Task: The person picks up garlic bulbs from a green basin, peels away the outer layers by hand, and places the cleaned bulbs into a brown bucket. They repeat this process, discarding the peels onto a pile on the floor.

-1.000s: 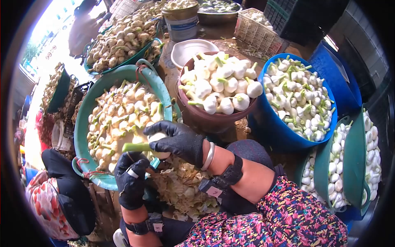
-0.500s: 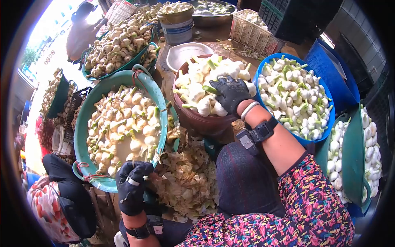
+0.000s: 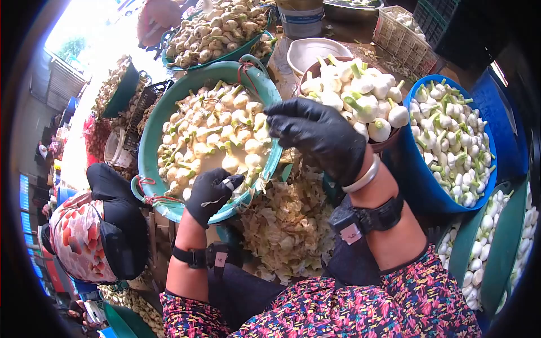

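My left hand [image 3: 211, 194], in a black glove, is closed at the lower right rim of the green tub [image 3: 147, 121]; what it holds, if anything, is hidden. Unpeeled garlic bulbs [image 3: 203, 132] lie in cloudy water in that tub. Over the tub's right rim, my right hand [image 3: 318, 132], also gloved in black, has its fingers apart and shows nothing in them. Just beyond it stands the brown bucket [image 3: 389, 142], heaped with clean white garlic [image 3: 366, 107]. Papery peelings [image 3: 290, 225] are piled below my hands.
On the right stands a blue tub [image 3: 490, 169] of white garlic, with green tubs [image 3: 501, 248] below it. A white basin [image 3: 315, 52], a pail [image 3: 301, 19] and a crate [image 3: 403, 42] are at the back. A person [image 3: 101, 231] in a patterned head covering sits at left.
My right hand has left the garlic in the brown bucket and moved left to the green tub's rim, its fingers open. The view has shifted, so the tubs appear farther right.
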The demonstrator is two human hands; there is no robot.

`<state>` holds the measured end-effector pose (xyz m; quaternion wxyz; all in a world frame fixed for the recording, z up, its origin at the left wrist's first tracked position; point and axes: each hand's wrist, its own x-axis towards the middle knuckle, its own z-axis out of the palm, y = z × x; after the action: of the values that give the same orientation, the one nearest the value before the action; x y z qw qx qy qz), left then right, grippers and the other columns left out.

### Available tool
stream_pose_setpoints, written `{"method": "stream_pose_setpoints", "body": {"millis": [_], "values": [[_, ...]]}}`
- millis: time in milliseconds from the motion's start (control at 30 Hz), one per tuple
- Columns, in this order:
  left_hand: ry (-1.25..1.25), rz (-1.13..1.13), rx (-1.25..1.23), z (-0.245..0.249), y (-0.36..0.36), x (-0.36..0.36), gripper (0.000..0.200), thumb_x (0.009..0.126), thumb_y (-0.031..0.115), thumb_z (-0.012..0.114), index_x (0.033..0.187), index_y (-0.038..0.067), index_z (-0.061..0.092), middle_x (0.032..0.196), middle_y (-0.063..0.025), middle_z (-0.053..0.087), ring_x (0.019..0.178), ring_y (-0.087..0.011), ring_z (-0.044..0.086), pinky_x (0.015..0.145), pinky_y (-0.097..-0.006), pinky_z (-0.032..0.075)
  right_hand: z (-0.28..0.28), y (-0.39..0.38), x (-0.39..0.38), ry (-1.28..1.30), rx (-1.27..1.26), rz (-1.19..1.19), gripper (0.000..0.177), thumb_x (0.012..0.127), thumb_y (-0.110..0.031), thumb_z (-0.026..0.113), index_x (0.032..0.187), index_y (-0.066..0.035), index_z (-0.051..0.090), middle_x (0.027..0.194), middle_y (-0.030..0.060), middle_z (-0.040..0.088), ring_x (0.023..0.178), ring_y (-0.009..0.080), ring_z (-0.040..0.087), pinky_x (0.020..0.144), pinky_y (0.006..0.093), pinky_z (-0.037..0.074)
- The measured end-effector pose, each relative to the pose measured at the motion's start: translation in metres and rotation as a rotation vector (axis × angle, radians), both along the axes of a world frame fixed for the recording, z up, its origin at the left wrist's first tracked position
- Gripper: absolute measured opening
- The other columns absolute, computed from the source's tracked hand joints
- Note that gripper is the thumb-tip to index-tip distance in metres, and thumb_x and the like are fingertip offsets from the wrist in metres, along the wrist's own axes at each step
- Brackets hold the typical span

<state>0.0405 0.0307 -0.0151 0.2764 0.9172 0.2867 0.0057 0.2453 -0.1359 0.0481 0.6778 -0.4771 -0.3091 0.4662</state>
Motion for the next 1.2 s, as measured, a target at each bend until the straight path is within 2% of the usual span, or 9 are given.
{"method": "stream_pose_setpoints", "body": {"millis": [133, 367, 433, 567, 700, 833, 900, 967, 1200], "values": [[0.174, 0.046, -0.237, -0.076, 0.020, 0.026, 0.080, 0.075, 0.035, 0.070, 0.132, -0.006, 0.033, 0.114, -0.0261, 0.055, 0.107, -0.0327, 0.055, 0.087, -0.0346, 0.044, -0.056, 0.011, -0.011, -0.077, -0.059, 0.028, 0.029, 0.087, -0.016, 0.060, 0.110, 0.000, 0.057, 0.091, 0.0041, 0.062, 0.081, 0.0095, 0.057, 0.072, 0.0232, 0.046], [0.158, 0.176, -0.427, -0.085, 0.021, 0.024, 0.052, 0.078, 0.020, 0.066, 0.118, -0.009, 0.049, 0.093, -0.0150, 0.064, 0.084, -0.0195, 0.060, 0.074, -0.0299, 0.048, -0.074, 0.027, -0.004, -0.137, -0.295, 0.000, 0.040, 0.077, -0.025, 0.069, 0.107, 0.000, 0.058, 0.092, 0.0086, 0.064, 0.081, 0.0117, 0.058, 0.074, 0.0269, 0.048], [-0.211, 0.253, -0.876, -0.052, 0.014, 0.010, 0.037, 0.077, 0.012, 0.062, 0.107, -0.008, 0.055, 0.092, -0.0109, 0.063, 0.080, -0.0143, 0.058, 0.070, -0.0263, 0.047, -0.064, 0.025, -0.014, -0.278, -0.357, 0.082, 0.051, 0.078, -0.019, 0.069, 0.124, -0.008, 0.050, 0.109, 0.0104, 0.055, 0.085, 0.0146, 0.057, 0.071, 0.0256, 0.048], [-0.298, 0.277, -0.816, 0.016, -0.031, 0.003, 0.030, 0.078, 0.007, 0.059, 0.104, -0.007, 0.057, 0.082, -0.0067, 0.062, 0.072, -0.0132, 0.059, 0.066, -0.0274, 0.047, -0.087, 0.033, -0.037, -0.648, 0.071, 0.095, 0.059, 0.071, -0.005, 0.070, 0.126, -0.011, 0.049, 0.120, 0.0140, 0.051, 0.106, 0.0169, 0.052, 0.083, 0.0292, 0.048], [-0.384, 0.211, -0.632, 0.033, -0.050, -0.021, 0.025, 0.080, 0.013, 0.058, 0.100, -0.002, 0.063, 0.075, -0.0034, 0.063, 0.069, -0.0095, 0.058, 0.063, -0.0244, 0.045, -0.067, 0.020, -0.035, -0.258, -0.011, 0.151, 0.042, 0.070, -0.008, 0.069, 0.109, -0.007, 0.056, 0.100, 0.0055, 0.059, 0.084, 0.0114, 0.058, 0.071, 0.0252, 0.049], [-0.328, 0.423, -0.862, 0.013, -0.081, -0.036, 0.024, 0.080, 0.021, 0.062, 0.094, 0.002, 0.064, 0.076, -0.0060, 0.063, 0.071, -0.0126, 0.059, 0.065, -0.0248, 0.044, -0.050, 0.011, -0.018, 0.265, -0.125, 0.026, 0.039, 0.071, -0.011, 0.070, 0.105, -0.007, 0.053, 0.077, 0.0029, 0.057, 0.065, 0.0105, 0.056, 0.057, 0.0230, 0.048], [-0.184, -0.204, 0.152, -0.021, -0.092, -0.040, 0.029, 0.081, 0.024, 0.064, 0.097, 0.000, 0.063, 0.084, -0.0110, 0.064, 0.080, -0.0189, 0.060, 0.073, -0.0287, 0.046, -0.047, 0.008, -0.026, 0.352, -0.118, 0.055, 0.039, 0.073, -0.013, 0.070, 0.107, -0.007, 0.053, 0.080, 0.0033, 0.058, 0.067, 0.0113, 0.057, 0.059, 0.0243, 0.049], [-0.272, -0.168, 0.095, -0.010, -0.091, -0.034, 0.032, 0.081, 0.025, 0.064, 0.100, 0.000, 0.062, 0.089, -0.0145, 0.063, 0.085, -0.0238, 0.061, 0.078, -0.0308, 0.047, -0.049, 0.009, -0.031, 0.446, -0.106, 0.086, 0.040, 0.075, -0.014, 0.070, 0.109, -0.006, 0.052, 0.084, 0.0037, 0.059, 0.069, 0.0120, 0.058, 0.061, 0.0255, 0.051], [-0.881, 0.461, -0.994, 0.024, -0.066, -0.009, 0.029, 0.086, 0.016, 0.059, 0.108, -0.002, 0.056, 0.083, -0.0066, 0.062, 0.072, -0.0121, 0.059, 0.067, -0.0245, 0.049, -0.070, 0.021, -0.059, 0.000, 0.214, 0.054, 0.046, 0.071, -0.004, 0.071, 0.113, -0.005, 0.055, 0.111, 0.0041, 0.054, 0.094, 0.0138, 0.058, 0.079, 0.0259, 0.050]]}}
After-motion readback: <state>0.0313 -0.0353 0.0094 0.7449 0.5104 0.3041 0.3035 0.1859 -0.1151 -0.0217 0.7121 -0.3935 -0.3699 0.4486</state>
